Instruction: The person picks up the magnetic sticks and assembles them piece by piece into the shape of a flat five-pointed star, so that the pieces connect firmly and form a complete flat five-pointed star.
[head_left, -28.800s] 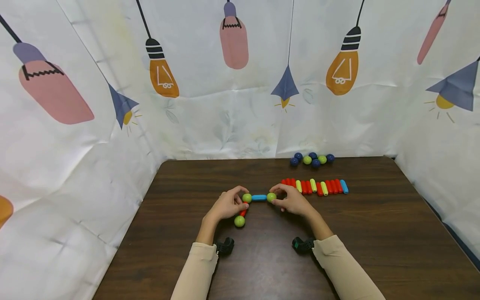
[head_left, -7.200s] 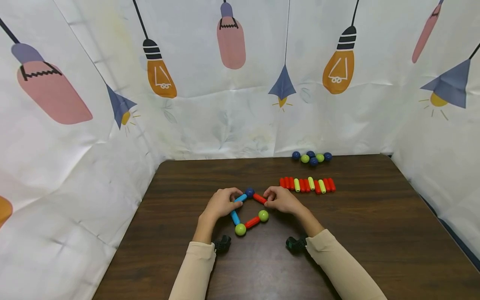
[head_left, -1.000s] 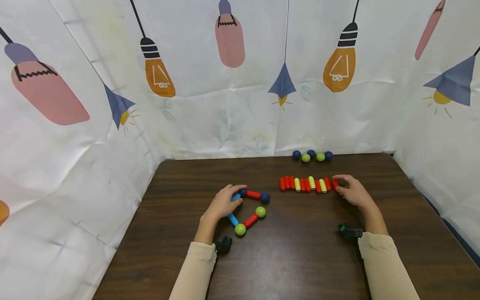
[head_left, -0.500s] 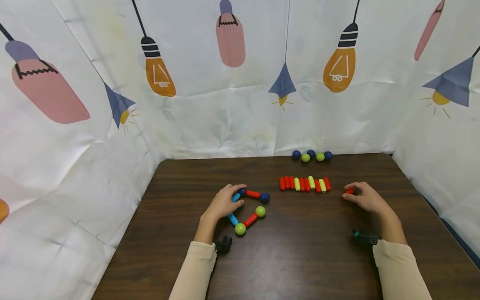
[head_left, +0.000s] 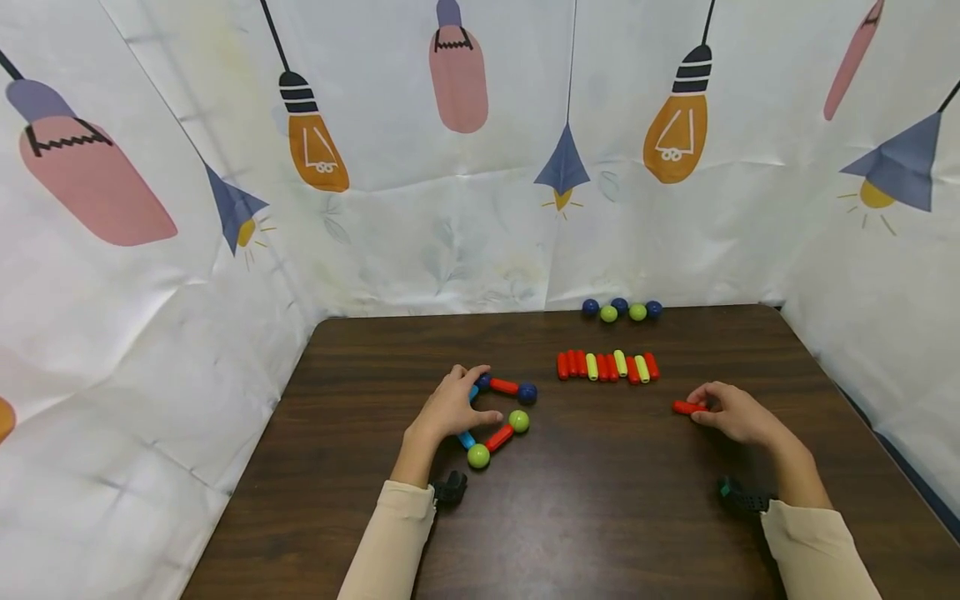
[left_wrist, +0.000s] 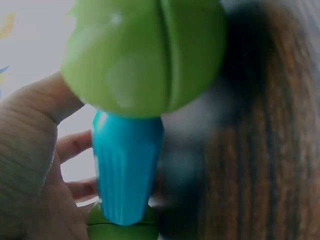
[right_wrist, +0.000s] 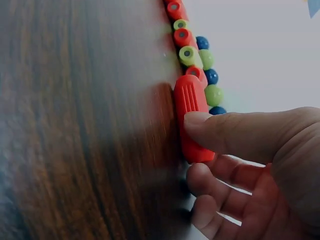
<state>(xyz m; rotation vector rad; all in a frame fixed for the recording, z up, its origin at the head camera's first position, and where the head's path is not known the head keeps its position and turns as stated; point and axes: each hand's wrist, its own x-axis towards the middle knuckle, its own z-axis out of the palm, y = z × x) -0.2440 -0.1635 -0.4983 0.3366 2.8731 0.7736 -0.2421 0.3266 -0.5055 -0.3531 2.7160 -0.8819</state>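
In the head view my right hand (head_left: 738,414) pinches a red magnetic rod (head_left: 687,407) between thumb and fingers, low over the table. The right wrist view shows the thumb across this red rod (right_wrist: 192,142). My left hand (head_left: 450,408) lies over the left side of a chain of rods and balls, thumb stretched out, fingertips by a dark blue ball (head_left: 483,382). From there a red rod (head_left: 504,387) leads to another dark blue ball (head_left: 527,393). Below, a blue rod (head_left: 467,440), a green ball (head_left: 478,456), a red rod (head_left: 500,437) and a green ball (head_left: 519,421) join up.
A row of red and yellow rods (head_left: 607,367) lies beyond the chain to the right. Behind it, dark blue and green balls (head_left: 609,313) sit by the table's far edge. A printed cloth (head_left: 480,233) hangs behind the table (head_left: 615,517).
My right hand has taken the red rod from the row's right end and brought it right and nearer. My left thumb has spread outward. Since the oldest frame, the chain has grown and the row shrunk.
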